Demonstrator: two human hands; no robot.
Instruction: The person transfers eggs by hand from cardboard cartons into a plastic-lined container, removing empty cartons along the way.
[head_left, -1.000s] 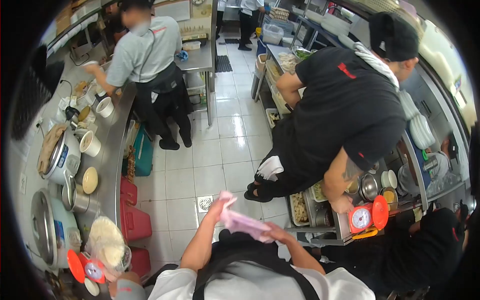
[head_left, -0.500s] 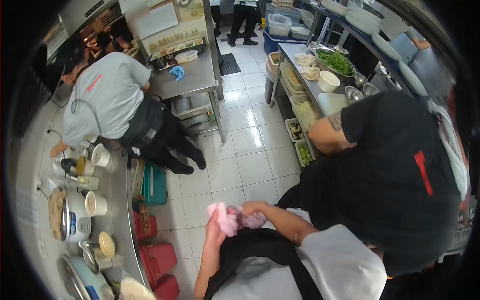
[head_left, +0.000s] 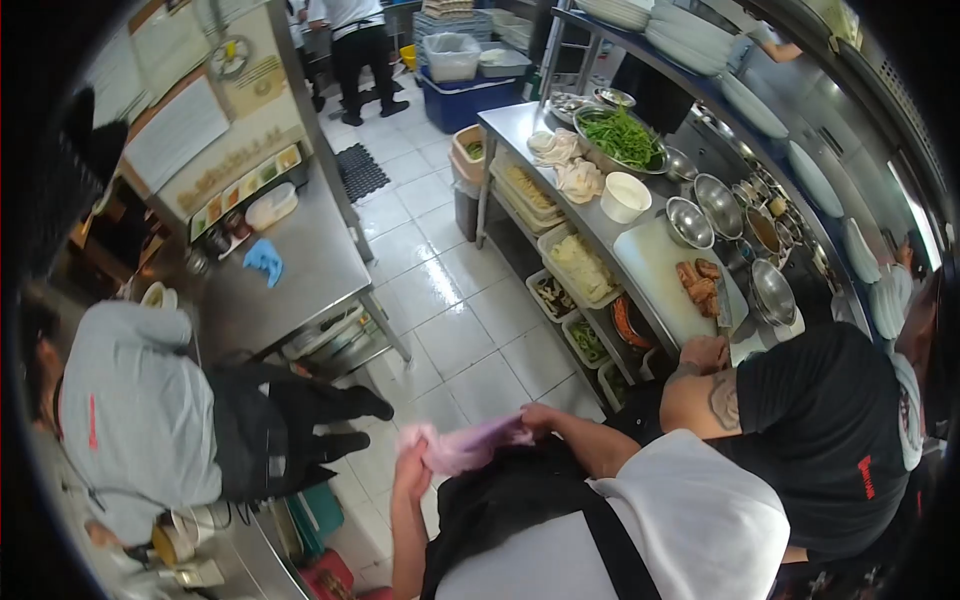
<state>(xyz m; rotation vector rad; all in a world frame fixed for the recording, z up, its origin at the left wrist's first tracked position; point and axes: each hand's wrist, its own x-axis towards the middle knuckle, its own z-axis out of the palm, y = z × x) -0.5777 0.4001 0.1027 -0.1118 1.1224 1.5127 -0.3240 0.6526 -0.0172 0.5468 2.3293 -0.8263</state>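
Note:
A pink cloth (head_left: 468, 446) is stretched between my two hands in front of my black apron, above the tiled floor. Its left end is bunched in my left hand (head_left: 412, 468), whose fingers are closed round it. At the other end my right hand (head_left: 539, 420) grips the cloth, with the forearm bent across my front. Both hands are in the air, away from the counters.
On the right, a person in black (head_left: 820, 430) leans at a steel counter (head_left: 510, 122) with a cutting board (head_left: 655, 275), meat, bowls and greens. To the left, a person in grey (head_left: 140, 400) stands beside a steel table (head_left: 300, 300) holding a blue cloth (head_left: 263, 261).
The view has moved forward along the aisle and shows more of the right counter. The pink cloth, bunched half a second ago, is stretched wider between my hands.

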